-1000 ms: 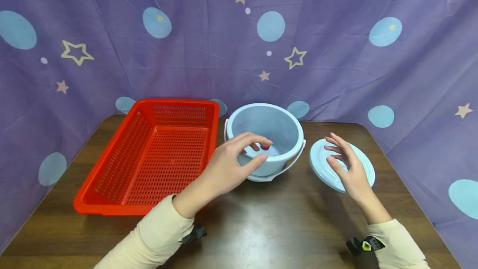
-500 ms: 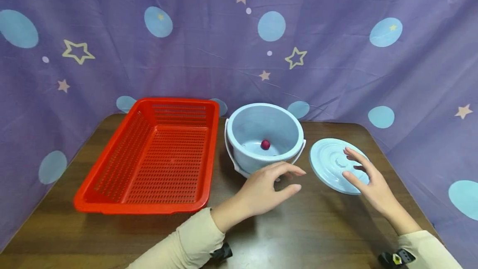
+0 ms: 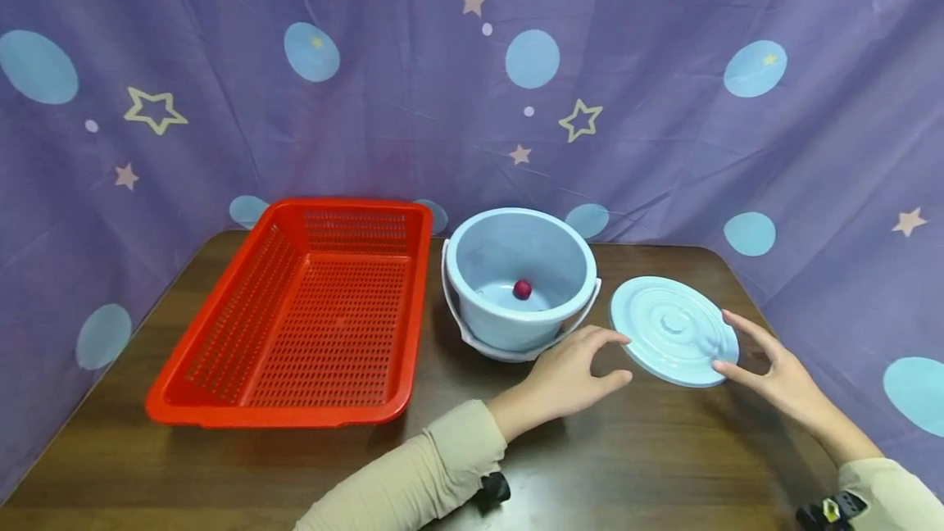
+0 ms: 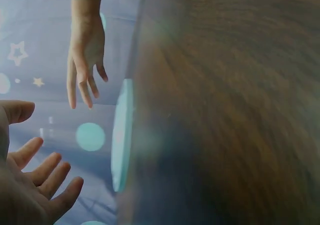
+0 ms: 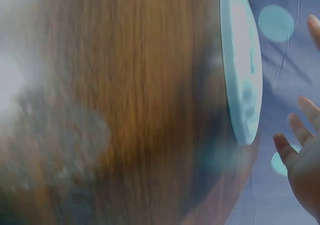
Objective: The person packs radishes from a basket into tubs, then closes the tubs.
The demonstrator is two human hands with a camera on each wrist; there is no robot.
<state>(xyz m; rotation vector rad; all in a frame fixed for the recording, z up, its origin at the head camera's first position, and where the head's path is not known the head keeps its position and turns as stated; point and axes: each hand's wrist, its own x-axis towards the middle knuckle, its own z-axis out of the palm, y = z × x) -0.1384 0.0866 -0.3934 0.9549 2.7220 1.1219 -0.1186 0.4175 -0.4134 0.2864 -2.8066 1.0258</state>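
A round light-blue lid (image 3: 664, 326) lies flat on the table, its ridged top showing. My right hand (image 3: 782, 375) hovers at the lid's right edge, thumb and fingers spread, holding nothing. Left of the lid, my left hand (image 3: 568, 379) is held over the table with thumb and fingers apart and also holds nothing. In the left wrist view the lid (image 4: 122, 135) shows edge-on beyond my left fingers, and in the right wrist view the lid (image 5: 242, 65) is apart from my right hand (image 5: 305, 170). Behind my left hand stands a light-blue bucket (image 3: 487, 314) with a small dark-red ball (image 3: 522, 289) inside.
A red perforated basket (image 3: 280, 415) stands on the left of the wooden table (image 3: 221, 474). The bucket's white handle (image 3: 472, 338) hangs down around its front. A purple curtain (image 3: 413, 64) with stars and dots rises behind the table.
My left hand has moved right and down from in front of the bucket toward the lid, uncovering the ball. My right hand has shifted from above the lid to its right edge.
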